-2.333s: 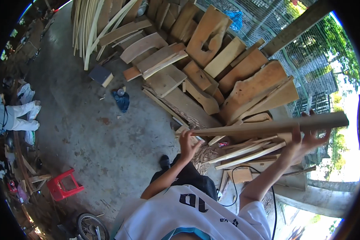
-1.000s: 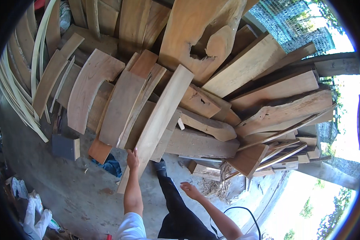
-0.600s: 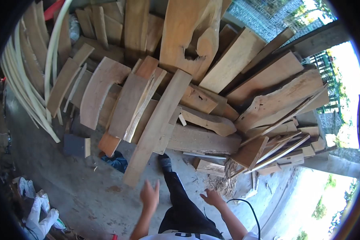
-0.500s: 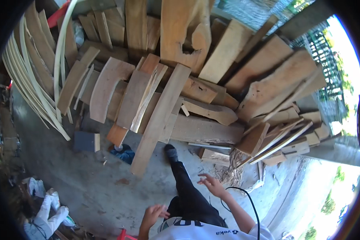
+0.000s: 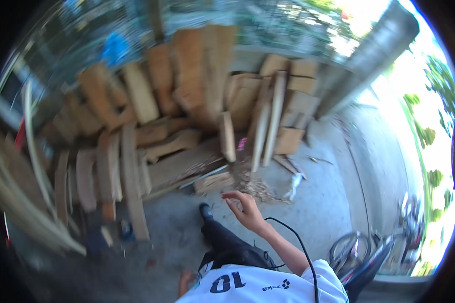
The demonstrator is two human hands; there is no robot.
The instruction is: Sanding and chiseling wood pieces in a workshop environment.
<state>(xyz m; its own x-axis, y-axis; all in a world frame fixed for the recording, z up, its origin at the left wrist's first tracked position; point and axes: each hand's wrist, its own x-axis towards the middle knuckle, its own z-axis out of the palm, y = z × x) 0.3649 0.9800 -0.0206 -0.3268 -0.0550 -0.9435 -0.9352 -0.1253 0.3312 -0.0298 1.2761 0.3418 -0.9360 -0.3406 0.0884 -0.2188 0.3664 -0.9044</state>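
My right hand [image 5: 243, 209] hovers over the concrete floor with nothing in it, its fingers stretched forward and the thumb apart. From this angle it appears just in front of a pile of wood shavings [image 5: 262, 191] and a short wooden block [image 5: 213, 184]. Low beside my white shirt, my left hand [image 5: 187, 281] is blurred and partly cut off by my body, so its fingers cannot be made out. Ahead leans a row of rough boards, with a long plank [image 5: 132, 187] tilted against the stack. Neither hand appears to touch any wood.
Long curved strips [image 5: 23, 202] stand at the left. A thick grey post [image 5: 366, 60] rises at the right behind stacked offcuts [image 5: 296, 106]. A bicycle [image 5: 350, 255] is at the lower right. A black cable [image 5: 304, 247] loops past my right arm.
My view has swung to the right, so the boards shift left and the bicycle comes into sight. My right hand reaches further forward; my left hand has dropped lower beside my body.
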